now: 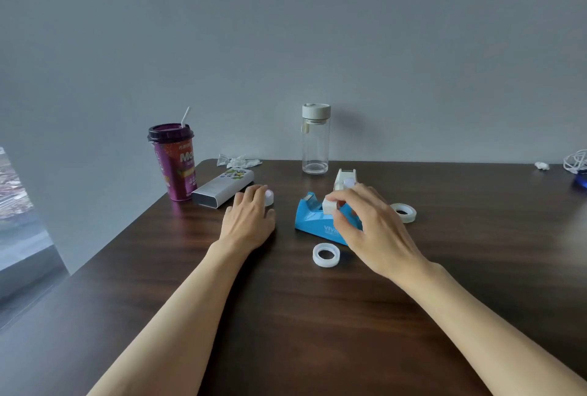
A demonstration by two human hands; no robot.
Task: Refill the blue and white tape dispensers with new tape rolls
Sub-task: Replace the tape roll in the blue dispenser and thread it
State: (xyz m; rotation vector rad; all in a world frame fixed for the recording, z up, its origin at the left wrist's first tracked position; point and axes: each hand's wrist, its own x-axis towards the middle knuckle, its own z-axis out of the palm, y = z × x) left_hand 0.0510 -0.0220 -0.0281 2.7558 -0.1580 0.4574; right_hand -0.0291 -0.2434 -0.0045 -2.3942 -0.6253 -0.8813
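Nearest us on the dark table (286, 316) lies a white tape roll (326, 255), flat, its core empty, just in front of the blue dispenser (313, 219). Our right hand (370, 227) covers the rear of that dispenser, fingers pinched around a small white piece (329, 206) above its well; we cannot tell what sits in the well. White lettering on the blue side starts "VIVI" before the hand hides the rest. Our left hand (247, 221) rests palm down on the table, fingers loose, fingertips touching a small white hub (269, 197); whether it grips the hub we cannot tell. A clear roll (404, 212) lies flat to the right of the right hand. Behind the blue one stands the white dispenser (345, 180) (partly hidden by our fingers). A grey box (222, 191) with a colourful sticker lies left. Further back, a purple cup (174, 162) with a straw reads "Me", contents unseen. The clear bottle (315, 139) looks empty.
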